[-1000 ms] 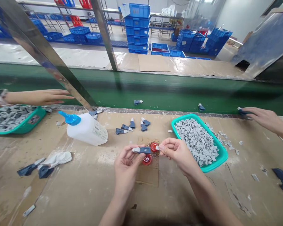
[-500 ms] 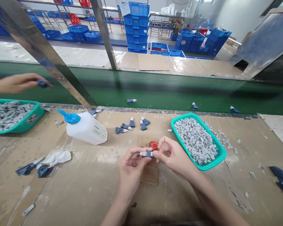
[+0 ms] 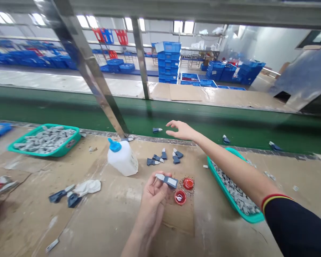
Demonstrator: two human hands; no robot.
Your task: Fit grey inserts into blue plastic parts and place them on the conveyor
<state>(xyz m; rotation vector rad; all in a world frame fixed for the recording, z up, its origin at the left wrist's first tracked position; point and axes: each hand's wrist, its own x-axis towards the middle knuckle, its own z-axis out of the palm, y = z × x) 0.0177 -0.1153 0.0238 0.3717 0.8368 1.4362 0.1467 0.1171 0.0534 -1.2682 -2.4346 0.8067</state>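
My left hand (image 3: 153,200) is closed on a small dark-blue and light-grey plastic part (image 3: 167,180), held between thumb and fingers above the cardboard. My right hand (image 3: 180,130) reaches out over the green belt with its fingers apart and nothing in them. Just left of its fingertips, a similar blue-and-grey part (image 3: 157,130) lies on the belt, apart from the hand. Beside my left hand are two small red cups (image 3: 180,197), the nearer with shiny liquid in it. Several more blue-and-grey parts (image 3: 176,157) lie on the cardboard between my two hands.
A teal basket (image 3: 227,198) of small grey pieces stands under my right forearm; another teal basket (image 3: 66,148) is at left. A white bottle (image 3: 123,160) with a blue spout stands near a slanting metal post (image 3: 96,78). A white cloth (image 3: 88,187) lies at left.
My right hand has let go of the plastic part and moved forward over the belt. The part stays in my left hand. The view has tilted up and turned left; another person's hand is gone from view.
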